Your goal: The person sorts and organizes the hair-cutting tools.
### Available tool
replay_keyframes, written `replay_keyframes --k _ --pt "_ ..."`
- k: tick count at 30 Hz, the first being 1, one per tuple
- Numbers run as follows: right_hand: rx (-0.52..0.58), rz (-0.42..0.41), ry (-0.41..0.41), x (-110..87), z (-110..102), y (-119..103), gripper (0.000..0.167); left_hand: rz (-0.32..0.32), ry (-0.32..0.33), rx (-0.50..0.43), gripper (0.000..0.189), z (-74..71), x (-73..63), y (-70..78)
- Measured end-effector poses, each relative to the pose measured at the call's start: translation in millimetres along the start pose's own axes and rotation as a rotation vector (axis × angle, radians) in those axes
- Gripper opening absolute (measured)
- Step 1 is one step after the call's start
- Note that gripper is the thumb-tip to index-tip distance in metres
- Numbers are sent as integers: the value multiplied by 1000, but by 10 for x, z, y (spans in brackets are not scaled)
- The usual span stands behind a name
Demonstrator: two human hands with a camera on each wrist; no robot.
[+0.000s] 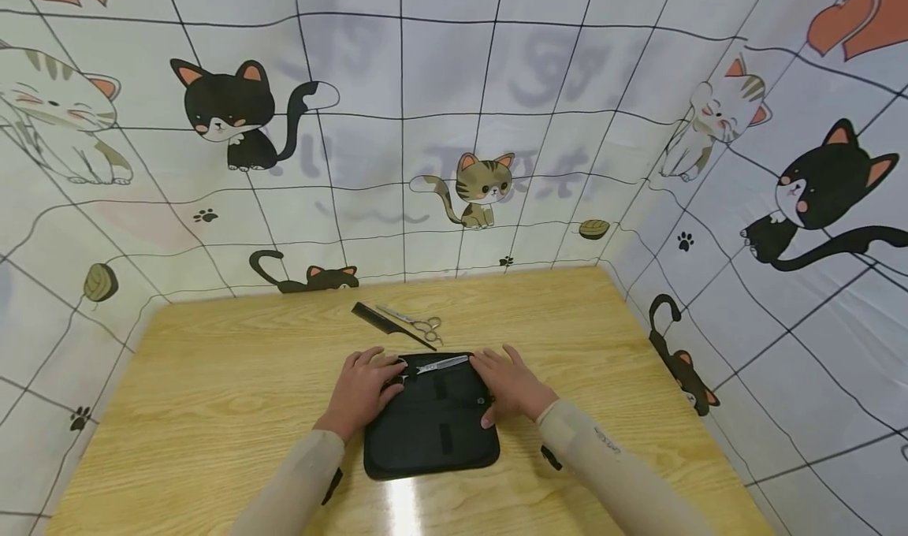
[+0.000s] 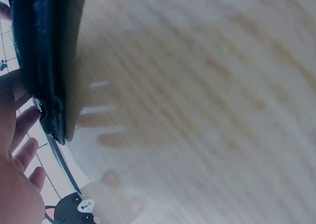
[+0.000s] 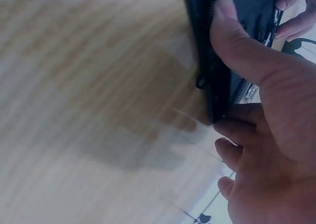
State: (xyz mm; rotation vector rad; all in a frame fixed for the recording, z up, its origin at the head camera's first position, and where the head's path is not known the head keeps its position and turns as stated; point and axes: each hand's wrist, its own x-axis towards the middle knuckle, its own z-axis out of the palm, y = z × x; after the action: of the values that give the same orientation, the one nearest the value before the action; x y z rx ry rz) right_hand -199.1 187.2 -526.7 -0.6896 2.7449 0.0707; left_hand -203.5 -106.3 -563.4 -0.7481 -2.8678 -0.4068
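**Two hands on the black pouch**

Two hands met at the far end of a flat black zippered fabric pouch [image 1: 431,422], which lay mid-worktop, close to the person. The left hand [image 1: 360,388] rested on its far left corner, fingers curled onto the handle end of silver scissors [image 1: 434,366] lying across the pouch's top edge. The right hand [image 1: 512,385] held the far right edge, thumb pressed on the pouch face, fingers curled past its rim. Beyond, on the light wooden worktop [image 1: 213,394], a slim black tail comb [image 1: 386,325] lay just beside a second pair of silver scissors [image 1: 418,323].
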Motion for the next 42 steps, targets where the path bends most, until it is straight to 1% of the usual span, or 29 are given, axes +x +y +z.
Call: replay_keyframes --k 3,6,9,11,15,18,22,26,29,32,36,40,42 --pt "-46 -1 -13 27 -52 -4 107 5 -5 -8 39 -28 8 -4" --pt "-28 16 -29 77 -95 5 96 -9 -19 -29 38 -54 -5 -15" --pt "2 34 -7 140 -130 28 82 -24 -19 -51 36 -75 -20 -28" --pt "16 43 33 179 -153 43 71 -30 -13 -58 35 -84 -30 -38" --pt "-22 32 137 262 -185 61 54 -44 14 -61 31 -99 -59 -61" --pt "-77 19 209 332 -197 58 47 -60 36 -56 29 -108 -100 -82" --pt "-124 19 310 446 -198 42 38 -76 68 -47 29 -127 -149 -106" --pt "-136 8 411 578 -209 18 30 -96 82 -29 30 -170 -178 -119" --pt "-125 3 447 696 -222 -13 26 -106 94 -20 30 -200 -199 -135" --pt "-103 -7 466 813 -244 -72 20 -109 117 -20 29 -219 -230 -155" --pt "-92 -25 472 950 -277 -190 13 -107 142 -6 28 -224 -286 -190" --pt "-108 -29 470 1073 -287 -325 9 -114 146 -1 27 -216 -329 -223" --pt "-113 -34 471 1129 -283 -387 10 -122 142 -8 26 -209 -344 -238"
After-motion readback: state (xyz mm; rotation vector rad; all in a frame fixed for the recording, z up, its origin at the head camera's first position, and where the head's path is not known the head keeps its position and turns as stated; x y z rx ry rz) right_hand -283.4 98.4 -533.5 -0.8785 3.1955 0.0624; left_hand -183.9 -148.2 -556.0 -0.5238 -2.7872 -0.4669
